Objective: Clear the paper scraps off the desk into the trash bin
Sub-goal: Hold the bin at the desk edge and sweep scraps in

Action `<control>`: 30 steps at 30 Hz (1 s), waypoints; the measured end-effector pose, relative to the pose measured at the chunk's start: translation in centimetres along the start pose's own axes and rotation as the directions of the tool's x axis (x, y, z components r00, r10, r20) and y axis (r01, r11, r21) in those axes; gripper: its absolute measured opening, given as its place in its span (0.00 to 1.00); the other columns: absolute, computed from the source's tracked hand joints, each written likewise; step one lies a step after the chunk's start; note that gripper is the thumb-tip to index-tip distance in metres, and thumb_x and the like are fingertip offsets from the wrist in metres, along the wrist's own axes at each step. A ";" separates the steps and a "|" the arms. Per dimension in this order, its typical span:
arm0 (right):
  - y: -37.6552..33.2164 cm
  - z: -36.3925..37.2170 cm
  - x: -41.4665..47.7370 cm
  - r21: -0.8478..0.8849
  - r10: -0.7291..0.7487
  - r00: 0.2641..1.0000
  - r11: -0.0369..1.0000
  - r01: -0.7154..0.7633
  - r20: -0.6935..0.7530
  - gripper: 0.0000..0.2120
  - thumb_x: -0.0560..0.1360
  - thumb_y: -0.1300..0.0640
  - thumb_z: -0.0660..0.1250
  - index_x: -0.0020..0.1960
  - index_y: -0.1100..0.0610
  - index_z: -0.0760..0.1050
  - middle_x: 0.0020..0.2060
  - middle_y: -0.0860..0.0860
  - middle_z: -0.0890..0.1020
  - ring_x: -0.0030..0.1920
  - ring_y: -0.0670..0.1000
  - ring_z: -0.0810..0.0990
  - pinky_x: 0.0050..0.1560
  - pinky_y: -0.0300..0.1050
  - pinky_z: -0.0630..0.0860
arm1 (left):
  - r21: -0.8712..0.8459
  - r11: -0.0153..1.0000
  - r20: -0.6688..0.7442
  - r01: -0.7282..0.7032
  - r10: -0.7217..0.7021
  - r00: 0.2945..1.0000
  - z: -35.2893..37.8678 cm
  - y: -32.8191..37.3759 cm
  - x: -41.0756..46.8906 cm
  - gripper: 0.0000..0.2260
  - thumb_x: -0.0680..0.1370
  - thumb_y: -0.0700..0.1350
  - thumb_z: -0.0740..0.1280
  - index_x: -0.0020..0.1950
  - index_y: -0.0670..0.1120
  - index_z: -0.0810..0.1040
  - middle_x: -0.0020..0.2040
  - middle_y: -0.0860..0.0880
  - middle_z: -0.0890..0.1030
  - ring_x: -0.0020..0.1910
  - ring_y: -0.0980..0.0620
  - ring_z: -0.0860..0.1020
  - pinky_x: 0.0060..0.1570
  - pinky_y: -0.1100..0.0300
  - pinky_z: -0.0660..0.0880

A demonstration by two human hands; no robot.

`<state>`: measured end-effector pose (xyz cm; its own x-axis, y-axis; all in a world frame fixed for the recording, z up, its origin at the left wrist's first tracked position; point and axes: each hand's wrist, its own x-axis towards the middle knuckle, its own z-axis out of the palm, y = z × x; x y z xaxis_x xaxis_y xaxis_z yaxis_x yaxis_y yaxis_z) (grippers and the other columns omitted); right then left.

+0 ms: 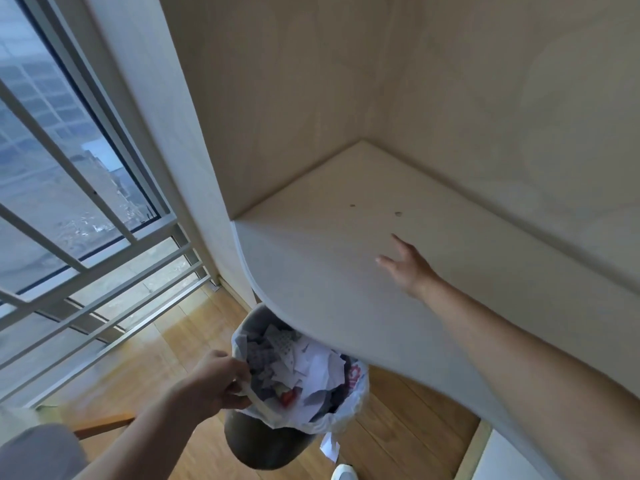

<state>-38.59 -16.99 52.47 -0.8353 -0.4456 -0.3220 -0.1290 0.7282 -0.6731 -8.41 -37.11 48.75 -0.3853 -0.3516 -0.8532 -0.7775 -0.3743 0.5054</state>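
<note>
The grey trash bin (256, 445) stands on the floor under the desk's front edge, lined with a white plastic bag (341, 415) and holding several crumpled paper scraps (313, 367). My left hand (216, 379) grips the bag's rim on the bin's left side. My right hand (407, 263) reaches over the pale desk top (311, 258), fingers spread, holding nothing. Two tiny specks (352, 205) lie on the desk further back. A small paper scrap (329, 446) lies on the floor beside the bin.
Pale wooden walls enclose the desk alcove (346, 81) at back and right. A window with white rails (86, 209) is on the left. Wooden floor (173, 344) surrounds the bin. A chair corner (38, 448) shows bottom left, a white drawer unit (502, 459) bottom right.
</note>
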 end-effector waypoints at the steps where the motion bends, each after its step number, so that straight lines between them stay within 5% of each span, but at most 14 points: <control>1: 0.5 -0.7 1.8 0.019 0.057 0.998 0.998 -0.057 -0.007 0.36 0.75 0.49 0.67 0.78 0.54 0.56 0.77 0.56 0.61 0.75 0.55 0.63 0.72 0.45 0.61 | -0.004 1.000 -0.006 0.001 -0.001 1.000 -0.2 0.1 0.4 0.09 0.73 0.28 0.64 0.53 0.32 0.74 0.47 0.36 0.73 0.43 0.39 0.77 0.31 0.51 0.81; 7: 2.1 -1.6 9.9 -0.025 0.090 0.994 0.996 -0.091 -0.062 0.37 0.74 0.49 0.69 0.78 0.52 0.55 0.77 0.59 0.59 0.76 0.57 0.60 0.74 0.50 0.60 | -0.056 0.998 -0.090 0.025 -0.030 0.995 -1.3 0.6 2.5 0.06 0.72 0.26 0.63 0.47 0.33 0.73 0.41 0.38 0.73 0.37 0.40 0.75 0.27 0.51 0.78; 11: 1.6 -1.4 14.2 -0.143 0.082 0.996 0.986 -0.086 -0.029 0.39 0.76 0.44 0.64 0.79 0.53 0.48 0.79 0.57 0.52 0.79 0.56 0.49 0.76 0.53 0.52 | -0.096 0.995 -0.109 0.024 -0.034 0.993 -1.7 0.9 3.0 0.05 0.72 0.26 0.63 0.45 0.34 0.71 0.38 0.40 0.70 0.33 0.42 0.71 0.27 0.52 0.77; 15: 0.1 -0.9 17.1 -0.299 0.065 0.998 0.953 -0.056 0.019 0.37 0.77 0.38 0.58 0.79 0.48 0.46 0.80 0.52 0.48 0.79 0.56 0.44 0.76 0.60 0.45 | -0.111 0.993 -0.105 0.039 -0.051 0.993 -2.0 1.1 3.2 0.05 0.73 0.27 0.63 0.47 0.34 0.73 0.41 0.39 0.73 0.38 0.40 0.74 0.31 0.50 0.78; 20: -3.1 2.1 17.8 -0.296 -0.085 0.978 0.945 0.139 0.190 0.34 0.79 0.39 0.56 0.79 0.47 0.47 0.80 0.49 0.46 0.79 0.51 0.40 0.75 0.57 0.39 | -0.139 0.989 -0.108 0.043 -0.059 0.992 -2.4 1.2 3.2 0.10 0.73 0.28 0.63 0.54 0.33 0.73 0.46 0.35 0.75 0.44 0.36 0.77 0.34 0.48 0.80; 25: -6.6 7.3 12.9 -0.245 -0.303 0.863 0.873 0.421 0.405 0.38 0.74 0.38 0.56 0.79 0.52 0.49 0.80 0.51 0.48 0.79 0.50 0.42 0.75 0.48 0.38 | -0.181 0.983 -0.124 0.023 -0.046 0.991 -3.0 1.0 2.4 0.10 0.74 0.28 0.64 0.55 0.33 0.73 0.47 0.34 0.76 0.44 0.35 0.79 0.33 0.48 0.80; 30: -7.5 12.7 4.7 -0.253 -0.524 0.645 0.632 0.732 0.556 0.37 0.75 0.38 0.55 0.79 0.51 0.50 0.79 0.50 0.51 0.79 0.48 0.45 0.75 0.44 0.41 | -0.218 0.976 -0.138 -0.005 -0.025 0.990 -3.9 0.5 1.2 0.09 0.75 0.29 0.63 0.55 0.34 0.73 0.48 0.34 0.75 0.45 0.35 0.78 0.35 0.47 0.80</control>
<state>-34.79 -31.18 47.50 -0.1738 -0.9588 -0.2249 -0.8283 0.2658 -0.4932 -7.37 -41.05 48.45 -0.2934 -0.4569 -0.8398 -0.6483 -0.5505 0.5260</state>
